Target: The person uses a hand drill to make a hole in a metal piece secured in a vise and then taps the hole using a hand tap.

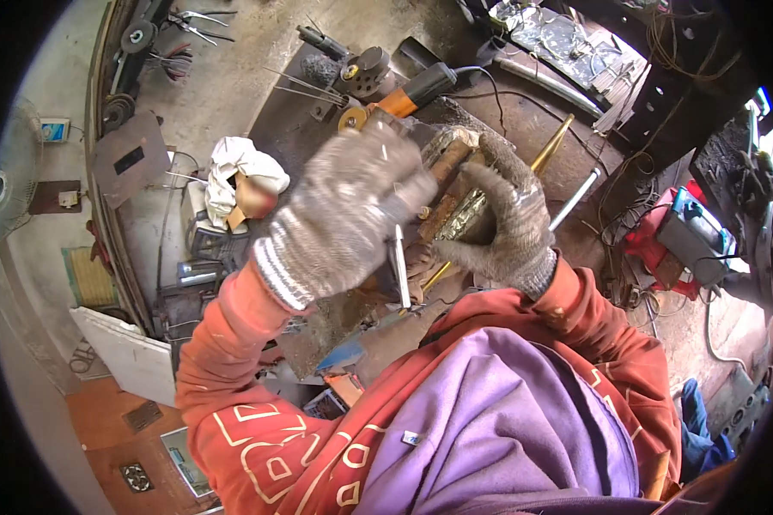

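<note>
Both my hands wear dirty grey knit work gloves and are raised over the workbench. My right hand (520, 219) curls its fingers and thumb around a rusty metal piece (445, 167) with a shiny, gold-toned side; its exact kind is unclear. Close to the left end of that piece is my left hand (339, 210), smeared by motion, its fingertips hard to make out. A pale metal rod (400, 268) shows just below the left glove; whether that hand holds it I cannot tell. A brass-coloured bar (552, 144) extends beyond my right hand.
An orange and black angle grinder (416, 90) lies beyond my hands, its cord running right. White cloth (245, 176) sits at left. Pliers (202, 26) rest at the far left. A red and grey machine (691, 236) stands at right, and a fan (13, 180) at the left edge.
</note>
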Available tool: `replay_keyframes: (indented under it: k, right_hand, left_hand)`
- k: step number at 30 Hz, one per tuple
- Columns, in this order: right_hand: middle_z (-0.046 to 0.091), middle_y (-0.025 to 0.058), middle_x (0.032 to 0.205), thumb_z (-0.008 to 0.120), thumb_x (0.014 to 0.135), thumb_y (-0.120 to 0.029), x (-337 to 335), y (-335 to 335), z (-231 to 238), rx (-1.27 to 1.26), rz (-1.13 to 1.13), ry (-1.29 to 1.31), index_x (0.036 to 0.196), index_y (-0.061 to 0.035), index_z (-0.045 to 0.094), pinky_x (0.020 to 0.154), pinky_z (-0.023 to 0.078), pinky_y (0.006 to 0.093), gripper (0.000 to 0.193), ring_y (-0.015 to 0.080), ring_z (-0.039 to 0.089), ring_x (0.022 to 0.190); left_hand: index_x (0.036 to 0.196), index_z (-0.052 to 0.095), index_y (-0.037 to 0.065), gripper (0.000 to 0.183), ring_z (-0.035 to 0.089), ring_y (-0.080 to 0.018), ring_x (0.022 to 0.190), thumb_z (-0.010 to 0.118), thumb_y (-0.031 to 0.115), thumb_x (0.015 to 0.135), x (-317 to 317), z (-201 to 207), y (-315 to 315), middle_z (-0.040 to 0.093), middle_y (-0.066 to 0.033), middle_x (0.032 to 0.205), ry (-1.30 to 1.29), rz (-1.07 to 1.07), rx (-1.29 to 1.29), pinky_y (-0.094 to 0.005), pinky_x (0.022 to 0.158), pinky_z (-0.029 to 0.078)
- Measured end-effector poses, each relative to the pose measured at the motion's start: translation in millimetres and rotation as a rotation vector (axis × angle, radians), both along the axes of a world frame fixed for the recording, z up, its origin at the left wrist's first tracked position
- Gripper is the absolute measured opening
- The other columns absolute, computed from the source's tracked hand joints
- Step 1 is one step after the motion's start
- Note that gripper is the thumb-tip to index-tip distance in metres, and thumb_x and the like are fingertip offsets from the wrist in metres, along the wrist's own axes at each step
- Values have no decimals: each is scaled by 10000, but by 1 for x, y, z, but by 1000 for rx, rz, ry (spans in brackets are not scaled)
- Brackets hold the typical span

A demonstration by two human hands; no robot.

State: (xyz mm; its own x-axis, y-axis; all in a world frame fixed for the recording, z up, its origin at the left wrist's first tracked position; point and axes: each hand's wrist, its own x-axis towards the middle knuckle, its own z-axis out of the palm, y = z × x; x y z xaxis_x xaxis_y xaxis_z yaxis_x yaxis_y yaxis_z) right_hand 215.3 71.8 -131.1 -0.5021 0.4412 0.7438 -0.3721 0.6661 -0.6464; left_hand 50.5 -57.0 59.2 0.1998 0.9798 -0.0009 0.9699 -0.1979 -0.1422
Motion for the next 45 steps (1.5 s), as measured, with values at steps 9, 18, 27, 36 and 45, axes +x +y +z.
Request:
replay_keyframes:
  k: [9, 18, 27, 36, 45]
  right_hand:
    - [610, 307, 1438, 1010, 688, -380, -3, -9, -8, 40, -143, -20, 1397, -52, 601, 1056, 543, 553, 882, 492, 636, 1293]
    - [621, 270, 1451, 1006, 694, -403, -4, -10, -15, 36, -209, -41, 1395, -75, 634, 1072, 538, 532, 859, 463, 644, 1293]
    - [649, 253, 1423, 1004, 687, -424, -3, -13, -15, -22, -192, -23, 1369, -71, 670, 1059, 552, 520, 837, 449, 666, 1274]
    - [599, 247, 1463, 1000, 712, -196, -10, -12, -26, -200, 0, 110, 1412, -18, 647, 1135, 502, 457, 804, 376, 615, 1352]
    - [516, 216, 1579, 806, 994, -231, 83, 28, -61, 60, -599, -175, 1492, 1, 565, 1226, 387, 473, 600, 327, 497, 1469]
  left_hand:
    - [1351, 679, 92, 400, 746, -365, 1033, 643, 185, 964, -15, -24, -10, 749, -168, 1156, -134, 291, 43, -492, 845, 599]
    - [931, 701, 67, 278, 725, -343, 681, 730, 338, 986, -12, -30, 4, 726, -119, 758, -179, -18, -10, -454, 610, 544]
    - [912, 738, -22, 390, 695, -191, 582, 747, 355, 1011, -19, -42, -12, 726, -91, 737, -1349, 1073, -305, -344, 485, 546]
    - [1034, 679, -22, 321, 642, -143, 535, 752, 290, 1016, -30, 6, -55, 673, -74, 702, -1326, 890, -77, -280, 479, 502]
    - [984, 689, 102, 410, 735, -437, 822, 729, 508, 940, -23, -141, -233, 740, -226, 850, -381, 1022, -277, -555, 726, 565]
